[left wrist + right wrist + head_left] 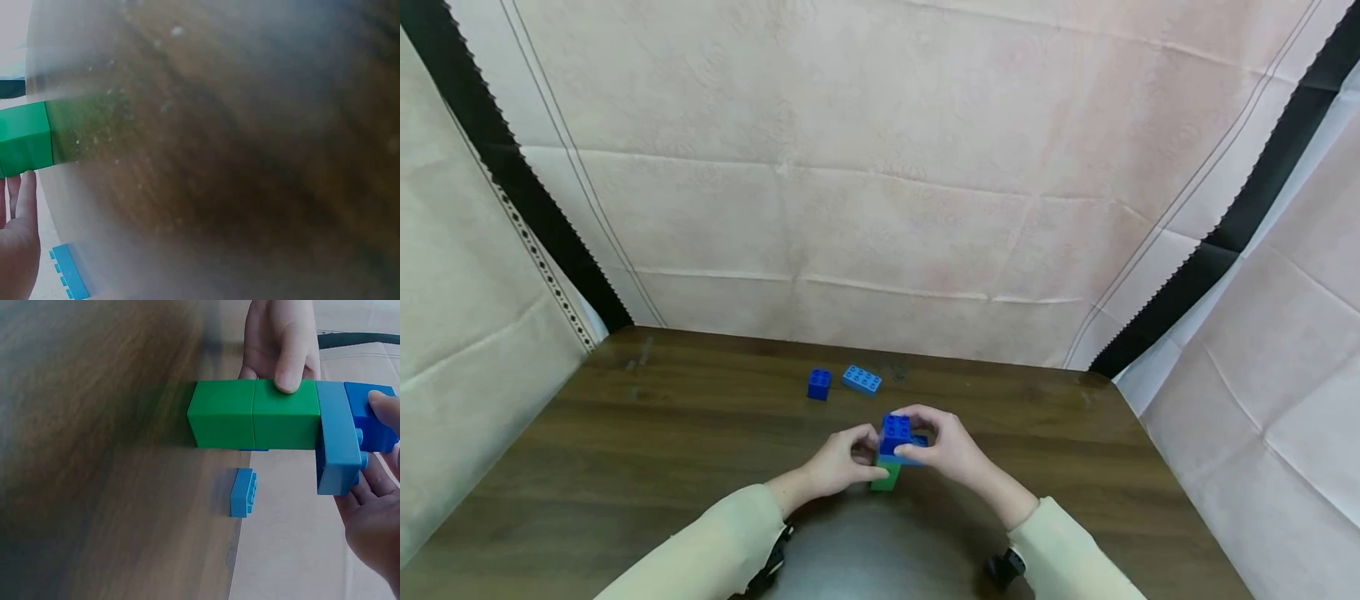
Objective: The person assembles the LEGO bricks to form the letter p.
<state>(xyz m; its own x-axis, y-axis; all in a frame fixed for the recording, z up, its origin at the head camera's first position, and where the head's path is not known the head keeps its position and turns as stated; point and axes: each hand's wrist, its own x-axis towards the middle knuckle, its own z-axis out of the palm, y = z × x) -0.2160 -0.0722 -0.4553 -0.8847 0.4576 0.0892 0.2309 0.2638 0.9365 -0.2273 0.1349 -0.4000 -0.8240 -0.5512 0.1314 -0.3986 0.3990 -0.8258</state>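
A: What's the bg?
B: Creased off-white sheet [865, 167] at 12 o'clock, similar 9 o'clock panel [475, 358] & 3 o'clock panel [1262, 375].
A: Edges?
B: Blk strip [512, 167] approx 10 o'clock, 2nd blk strip [1251, 208] approx 2.
A: Furniture & light?
B: Dk brn wood-grain table [700, 400], ctr to 6 o'clock; soft pale sheen [872, 550] nr 6.

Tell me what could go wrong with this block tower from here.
The light-blue block in the tower juts past one side of the green blocks, so a push on that end might tip it loose. The right hand pinches the dark-blue block on top; uneven pressure could make the narrow tower lean. The left hand has its thumb on the upper green block, so the lower one might shift.
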